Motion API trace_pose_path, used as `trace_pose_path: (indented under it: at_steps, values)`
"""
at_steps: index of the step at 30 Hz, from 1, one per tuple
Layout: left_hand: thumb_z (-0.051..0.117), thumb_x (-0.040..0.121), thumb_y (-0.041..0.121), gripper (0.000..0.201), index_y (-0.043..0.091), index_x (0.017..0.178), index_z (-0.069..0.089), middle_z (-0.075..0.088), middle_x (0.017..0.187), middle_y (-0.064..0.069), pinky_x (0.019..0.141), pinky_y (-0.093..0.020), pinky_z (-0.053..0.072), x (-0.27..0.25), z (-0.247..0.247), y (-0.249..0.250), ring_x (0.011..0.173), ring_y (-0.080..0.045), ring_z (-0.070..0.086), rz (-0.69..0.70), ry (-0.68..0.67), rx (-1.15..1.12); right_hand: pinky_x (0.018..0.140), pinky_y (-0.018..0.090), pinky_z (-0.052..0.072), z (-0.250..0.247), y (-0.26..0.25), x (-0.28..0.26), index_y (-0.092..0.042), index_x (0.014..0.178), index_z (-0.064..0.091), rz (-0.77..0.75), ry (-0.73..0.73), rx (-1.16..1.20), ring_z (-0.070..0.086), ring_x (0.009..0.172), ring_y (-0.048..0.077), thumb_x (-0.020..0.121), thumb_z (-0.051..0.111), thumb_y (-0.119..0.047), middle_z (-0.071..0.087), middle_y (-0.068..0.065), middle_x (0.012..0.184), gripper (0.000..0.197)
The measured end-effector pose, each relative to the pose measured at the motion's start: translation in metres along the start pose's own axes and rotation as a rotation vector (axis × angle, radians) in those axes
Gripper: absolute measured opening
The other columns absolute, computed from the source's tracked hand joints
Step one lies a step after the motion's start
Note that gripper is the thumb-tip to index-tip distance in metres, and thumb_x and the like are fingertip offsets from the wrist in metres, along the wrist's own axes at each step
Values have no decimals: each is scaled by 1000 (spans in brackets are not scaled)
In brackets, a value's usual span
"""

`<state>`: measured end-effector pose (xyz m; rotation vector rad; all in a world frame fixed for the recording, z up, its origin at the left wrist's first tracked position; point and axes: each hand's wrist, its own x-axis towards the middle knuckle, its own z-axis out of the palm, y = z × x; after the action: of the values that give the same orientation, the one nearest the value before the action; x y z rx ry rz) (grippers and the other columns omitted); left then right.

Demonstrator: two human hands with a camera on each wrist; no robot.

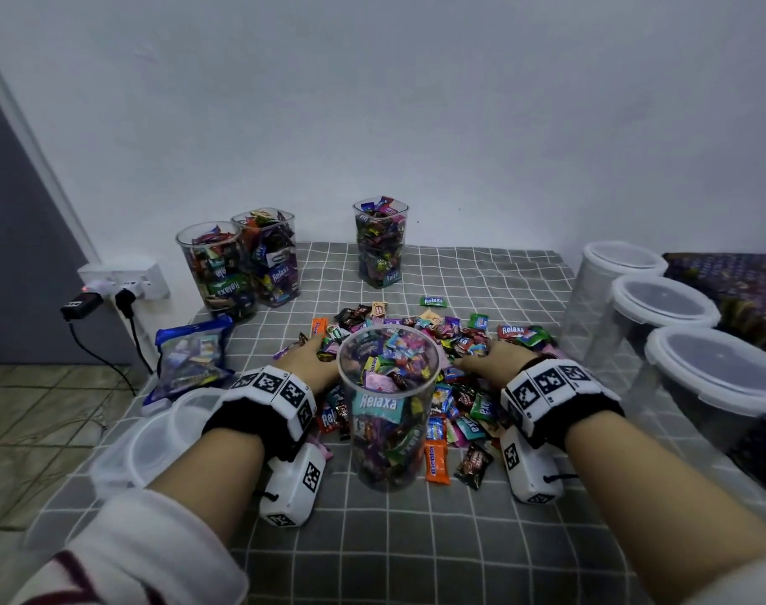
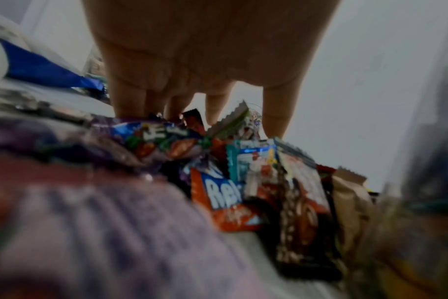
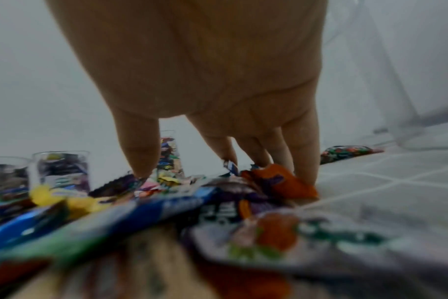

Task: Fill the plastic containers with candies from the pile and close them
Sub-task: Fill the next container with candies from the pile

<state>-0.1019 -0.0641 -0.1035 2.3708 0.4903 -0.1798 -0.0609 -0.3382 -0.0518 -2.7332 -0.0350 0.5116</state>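
Candies (image 1: 420,342) lie heaped on a grey checked cloth (image 1: 416,539), and a clear round container (image 1: 389,408) stands upright at the near edge of the heap, open at the top and nearly full of wrapped sweets. The left hand (image 1: 311,358) lies palm down on the pile just left of the container, its fingers (image 2: 127,99) straight and slightly spread, tips touching the wrappers and gripping nothing. The right hand (image 1: 488,358) lies the same way just right of the container, fingers (image 3: 301,145) stretched down onto the sweets, thumb apart from the rest, holding nothing. Three filled containers (image 1: 259,259) without lids stand at the far side by the wall, one of them (image 1: 381,242) apart from the other two. Three empty containers (image 1: 660,316) with lids on stand in a row at the right edge. A loose lid (image 1: 154,434) and a blue bag (image 1: 189,355) lie to the left.
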Motion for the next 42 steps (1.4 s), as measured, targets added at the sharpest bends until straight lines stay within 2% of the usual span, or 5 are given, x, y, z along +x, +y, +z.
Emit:
trace_pose_path:
  at_steps: [5,10,16,29,42]
  values:
    - [43,57,77,78,38,123,56,64,120,4,91,-36,48,-43,-10,28,105,-21,60,110,-22,140,95,34,43,8,-12,-13,-13,146,27,-129,3,-167,47,125,28,83,58,-58,45,11,141,83]
    - [55,90,40,27,25,109,68,67,111,-6,72,-26,43,-67,-16,45,97,-26,61,140,50,292,91,35,48,12,-24,-19,-26,142,37,-257,19,-320,54,117,25,85,62,-46,56,6,130,65]
    - [50,93,23,26,12,109,68,66,111,-10,74,-30,46,-69,-14,54,99,-27,62,90,81,428,91,37,50,12,-31,-28,-21,117,58,-325,95,-377,58,107,25,88,59,-36,64,7,115,33]
    - [51,89,21,17,15,76,62,65,86,-11,62,-29,37,-77,-14,54,70,-25,47,150,196,387,83,35,51,10,-35,-39,-17,106,66,-337,240,-269,61,98,28,96,47,-30,68,10,103,26]
    - [51,89,22,17,17,96,66,67,98,-10,69,-34,45,-83,-12,56,92,-32,60,224,303,288,81,33,47,6,-30,-44,-14,106,69,-442,365,-1,60,96,27,94,52,-27,69,10,103,25]
